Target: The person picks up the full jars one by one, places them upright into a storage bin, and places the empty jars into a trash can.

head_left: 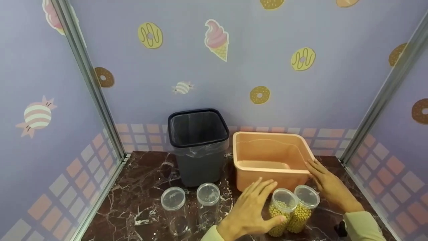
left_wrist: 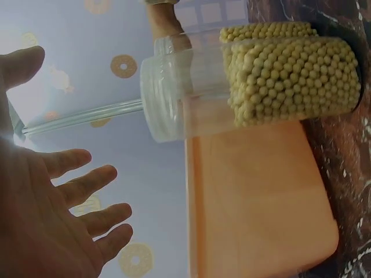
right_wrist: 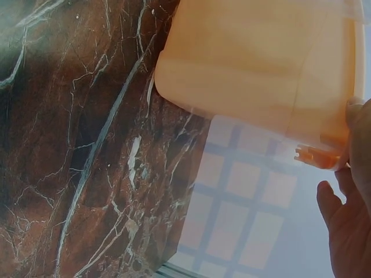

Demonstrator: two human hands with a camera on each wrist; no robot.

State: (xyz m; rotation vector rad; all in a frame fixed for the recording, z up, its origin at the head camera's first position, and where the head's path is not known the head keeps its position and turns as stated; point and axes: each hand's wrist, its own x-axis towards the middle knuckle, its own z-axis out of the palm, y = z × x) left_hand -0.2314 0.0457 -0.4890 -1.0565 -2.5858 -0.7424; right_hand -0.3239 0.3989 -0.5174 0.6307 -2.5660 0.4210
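Note:
Two clear lidded jars of yellow beans, the left one [head_left: 281,207] and the right one [head_left: 301,211], stand side by side before an orange plastic bin [head_left: 267,175]. My left hand [head_left: 250,207] is beside the left jar, fingers straight and spread, holding nothing; in the left wrist view its palm [left_wrist: 40,214] shows apart from the jar [left_wrist: 290,81]. At the bin's right front corner, my right hand [head_left: 329,184] grips the rim. In the right wrist view its thumb lies against the bin wall [right_wrist: 243,75], with the other fingers [right_wrist: 330,202] by the rim's side.
Two empty clear lidded jars, one left [head_left: 174,207] and one right [head_left: 208,204], stand at centre-left. Behind them is a dark grey trash can [head_left: 200,167] with a clear liner. Patterned walls with metal corner posts enclose the dark marbled table [head_left: 133,194].

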